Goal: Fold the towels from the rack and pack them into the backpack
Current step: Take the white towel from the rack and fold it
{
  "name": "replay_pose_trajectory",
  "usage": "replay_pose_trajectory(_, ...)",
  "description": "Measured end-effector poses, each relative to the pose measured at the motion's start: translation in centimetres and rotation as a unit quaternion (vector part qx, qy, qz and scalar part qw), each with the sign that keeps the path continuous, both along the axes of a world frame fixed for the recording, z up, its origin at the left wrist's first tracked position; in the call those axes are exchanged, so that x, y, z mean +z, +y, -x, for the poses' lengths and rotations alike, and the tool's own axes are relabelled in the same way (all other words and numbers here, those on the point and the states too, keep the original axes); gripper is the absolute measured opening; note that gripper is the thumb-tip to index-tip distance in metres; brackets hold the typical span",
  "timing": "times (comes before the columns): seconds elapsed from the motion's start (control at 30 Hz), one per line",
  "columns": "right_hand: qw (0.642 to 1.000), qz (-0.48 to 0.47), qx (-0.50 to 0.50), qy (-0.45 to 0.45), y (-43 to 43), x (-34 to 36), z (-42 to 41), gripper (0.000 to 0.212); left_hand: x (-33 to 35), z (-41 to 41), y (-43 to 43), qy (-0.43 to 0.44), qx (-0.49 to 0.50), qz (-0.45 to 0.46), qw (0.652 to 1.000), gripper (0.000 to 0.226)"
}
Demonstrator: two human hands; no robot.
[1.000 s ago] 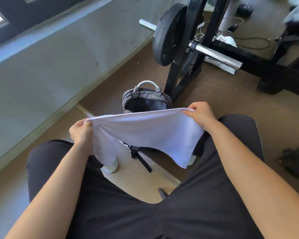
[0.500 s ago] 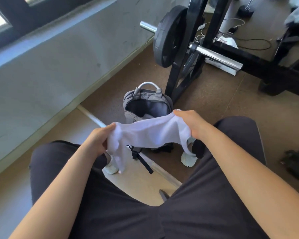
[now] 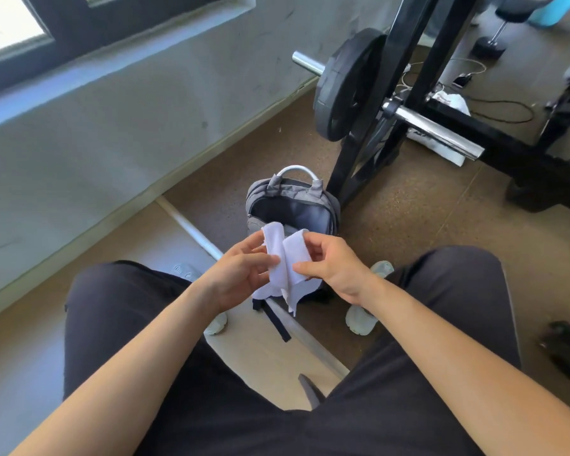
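The white towel [image 3: 285, 261] is bunched into two upright folds between both hands, held in the air over the knees and just in front of the open mouth of the grey backpack [image 3: 293, 205]. The left hand [image 3: 241, 274] pinches its left fold and the right hand [image 3: 329, 268] grips its right fold, with loose ends hanging below. The backpack stands on the floor [image 3: 408, 209] beside the black barbell rack [image 3: 389, 93].
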State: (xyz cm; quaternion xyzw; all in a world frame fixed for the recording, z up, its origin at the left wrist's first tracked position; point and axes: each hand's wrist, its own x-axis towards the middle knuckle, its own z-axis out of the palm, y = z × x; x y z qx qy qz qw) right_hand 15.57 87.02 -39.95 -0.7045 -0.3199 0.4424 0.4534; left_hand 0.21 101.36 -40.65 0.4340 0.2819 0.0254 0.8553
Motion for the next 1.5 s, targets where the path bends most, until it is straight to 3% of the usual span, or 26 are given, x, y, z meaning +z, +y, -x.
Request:
replay_pose_trajectory(0.13, 0.998, -0.018, 0.008, -0.057, 0.2, -0.5, 0.5, 0.054, -0.7, -0.2, 0.3, 0.002, 0.005, -0.001, 1.0, 0.063)
replay_pose_trajectory(0.5, 0.994, -0.05, 0.094, -0.041, 0.4, 0.5, 1.1, 0.047, 0.5, -0.1, -0.4, -0.013, 0.012, -0.042, 0.999, 0.049)
replay_pose_trajectory(0.77, 0.984, -0.071, 0.09, -0.135, 0.7, 0.0, 1.7, 0.033, 0.8, -0.5, -1.0, -0.013, 0.01, -0.048, 0.999, 0.034)
replay_pose_trajectory(0.9, 0.978, -0.082, 0.082, -0.172, 0.6, -0.1, 1.4, 0.033, 0.4, -0.5, -0.6, 0.005, 0.023, 0.001, 1.0, 0.024)
replay_pose_trajectory(1.0, 0.989, -0.067, 0.077, -0.109, 0.3, 0.4, 0.5, 0.022, 0.6, -0.3, -0.1, 0.044, 0.033, -0.016, 0.998, 0.009)
replay_pose_trajectory(1.07, 0.997, -0.065, 0.041, -0.015, 0.1, 0.7, 0.0, 0.031, 0.8, -0.3, -0.1, 0.058, 0.057, -0.055, 0.995, 0.015)
replay_pose_trajectory(1.23, 0.985, -0.107, -0.064, 0.122, 0.3, 1.2, 0.0, 0.042, 0.7, -0.4, -0.9, -0.01, 0.036, -0.149, 0.988, 0.025)
replay_pose_trajectory(1.4, 0.977, -0.127, -0.05, 0.166, 0.0, 2.1, 0.1, 0.023, 0.6, -0.5, -1.6, -0.05, -0.044, -0.272, 0.96, 0.036)
replay_pose_trajectory(1.5, 0.978, -0.126, -0.035, 0.165, -0.3, 2.3, -0.2, 0.035, 0.1, -0.6, -1.8, -0.035, -0.028, -0.322, 0.946, 0.032)
